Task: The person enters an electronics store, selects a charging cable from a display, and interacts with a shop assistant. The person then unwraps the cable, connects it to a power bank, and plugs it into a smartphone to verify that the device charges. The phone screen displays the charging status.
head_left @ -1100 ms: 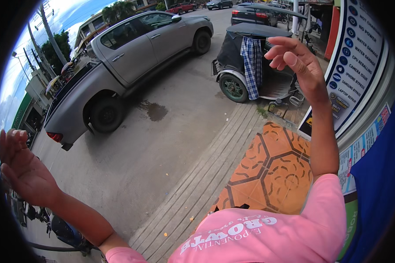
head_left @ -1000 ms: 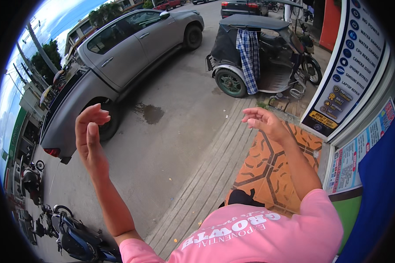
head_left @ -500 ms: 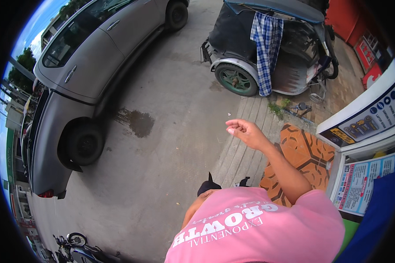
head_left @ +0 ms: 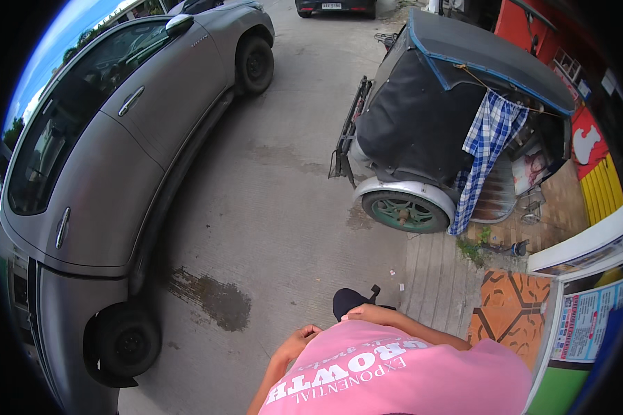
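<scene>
Showing at the front edge of the pink shirt (head_left: 422, 373), left hand (head_left: 301, 338) and right hand (head_left: 372, 315), either grip impossible to tell, broad road (head_left: 284, 242) between grey pickup (head_left: 138, 173) and black tricycle (head_left: 412, 124), grooved concrete (head_left: 436, 283) bordering orange tiles (head_left: 509, 304).

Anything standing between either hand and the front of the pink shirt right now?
Nothing visible. The left hand and right hand are both at the front edge of the pink shirt; whether either grips it is unclear.
</scene>
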The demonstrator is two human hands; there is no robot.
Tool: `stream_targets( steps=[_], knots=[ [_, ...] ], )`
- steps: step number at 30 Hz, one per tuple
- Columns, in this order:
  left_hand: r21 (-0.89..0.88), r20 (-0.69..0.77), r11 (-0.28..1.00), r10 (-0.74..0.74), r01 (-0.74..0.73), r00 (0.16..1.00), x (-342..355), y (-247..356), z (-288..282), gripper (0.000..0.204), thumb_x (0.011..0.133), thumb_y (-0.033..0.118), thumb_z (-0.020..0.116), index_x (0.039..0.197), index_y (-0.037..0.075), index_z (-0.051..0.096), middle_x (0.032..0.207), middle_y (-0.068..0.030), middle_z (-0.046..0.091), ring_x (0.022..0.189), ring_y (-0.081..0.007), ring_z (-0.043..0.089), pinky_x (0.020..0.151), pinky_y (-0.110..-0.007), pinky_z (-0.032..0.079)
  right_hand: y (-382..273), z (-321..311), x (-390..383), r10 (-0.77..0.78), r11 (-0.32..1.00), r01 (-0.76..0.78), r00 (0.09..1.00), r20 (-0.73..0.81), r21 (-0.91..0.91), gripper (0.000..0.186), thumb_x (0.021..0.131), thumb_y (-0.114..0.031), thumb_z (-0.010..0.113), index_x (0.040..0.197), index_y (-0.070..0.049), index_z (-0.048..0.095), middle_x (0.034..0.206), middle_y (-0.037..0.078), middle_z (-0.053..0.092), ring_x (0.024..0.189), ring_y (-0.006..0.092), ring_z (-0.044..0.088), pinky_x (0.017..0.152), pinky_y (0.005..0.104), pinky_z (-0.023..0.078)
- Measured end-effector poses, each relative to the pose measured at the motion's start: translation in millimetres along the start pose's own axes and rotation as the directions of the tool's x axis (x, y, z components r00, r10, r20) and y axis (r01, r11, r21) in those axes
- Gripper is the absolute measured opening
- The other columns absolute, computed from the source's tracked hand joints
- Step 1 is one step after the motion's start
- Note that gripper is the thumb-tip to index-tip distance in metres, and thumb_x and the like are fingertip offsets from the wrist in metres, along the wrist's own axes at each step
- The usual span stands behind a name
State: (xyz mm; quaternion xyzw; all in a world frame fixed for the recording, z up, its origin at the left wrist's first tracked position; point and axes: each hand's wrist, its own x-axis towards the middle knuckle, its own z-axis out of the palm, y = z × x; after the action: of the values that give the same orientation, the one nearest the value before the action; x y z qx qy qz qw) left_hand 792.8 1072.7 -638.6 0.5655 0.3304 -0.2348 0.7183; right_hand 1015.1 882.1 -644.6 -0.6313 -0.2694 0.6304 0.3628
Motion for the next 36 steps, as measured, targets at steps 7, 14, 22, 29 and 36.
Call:
stream_targets(
  steps=[7,14,22,29,36],
  knots=[
    [0.251,0.055,0.968,-0.006,-0.008,0.998,180,171,-204,0.028,0.105,0.030,0.061,0.115,0.005,0.067,0.105,-0.0019,0.068,0.094,-0.0124,0.063,0.085,-0.028,0.051,-91,-163,281,-0.186,0.936,0.257,0.941,0.283,-0.239,0.027,0.101,-0.029,0.062,0.112,-0.007,0.075,0.101,0.004,0.076,0.091,0.0118,0.066,0.084,0.0305,0.051],
    [0.247,0.168,0.969,-0.008,-0.035,0.986,325,369,-314,0.028,0.105,0.029,0.061,0.116,0.005,0.066,0.106,-0.0023,0.068,0.095,-0.0126,0.063,0.086,-0.028,0.051,-289,-322,362,0.112,0.946,-0.006,0.944,0.310,-0.325,0.031,0.096,-0.030,0.068,0.117,-0.007,0.075,0.098,0.005,0.076,0.087,0.0137,0.066,0.078,0.0342,0.053],
    [0.588,0.446,0.782,-0.099,-0.208,0.889,540,605,-381,0.028,0.104,0.029,0.061,0.116,0.005,0.066,0.108,-0.0026,0.068,0.096,-0.0130,0.063,0.087,-0.029,0.050,-216,-413,493,-0.154,0.988,0.153,0.987,0.042,0.024,0.043,0.101,-0.030,0.057,0.133,-0.004,0.067,0.124,0.010,0.073,0.106,0.0214,0.067,0.095,0.0411,0.051],
    [0.718,0.696,0.438,-0.453,-0.541,0.557,596,690,-225,0.027,0.104,0.028,0.060,0.117,0.005,0.066,0.109,-0.0030,0.068,0.097,-0.0132,0.063,0.088,-0.029,0.050,-260,-313,338,0.146,0.753,0.241,0.846,-0.513,0.612,0.036,0.103,-0.028,0.056,0.126,-0.003,0.070,0.112,0.004,0.072,0.095,0.0126,0.063,0.086,0.0351,0.052],
    [0.664,0.591,0.230,-0.745,-0.712,0.311,527,579,-77,0.027,0.104,0.028,0.060,0.118,0.005,0.065,0.110,-0.0033,0.068,0.099,-0.0135,0.062,0.089,-0.029,0.050,-180,-164,287,0.282,0.824,0.222,0.636,-0.718,0.521,0.040,0.101,-0.025,0.057,0.131,-0.001,0.066,0.120,0.009,0.073,0.102,0.0202,0.067,0.088,0.0396,0.052]
  ],
)
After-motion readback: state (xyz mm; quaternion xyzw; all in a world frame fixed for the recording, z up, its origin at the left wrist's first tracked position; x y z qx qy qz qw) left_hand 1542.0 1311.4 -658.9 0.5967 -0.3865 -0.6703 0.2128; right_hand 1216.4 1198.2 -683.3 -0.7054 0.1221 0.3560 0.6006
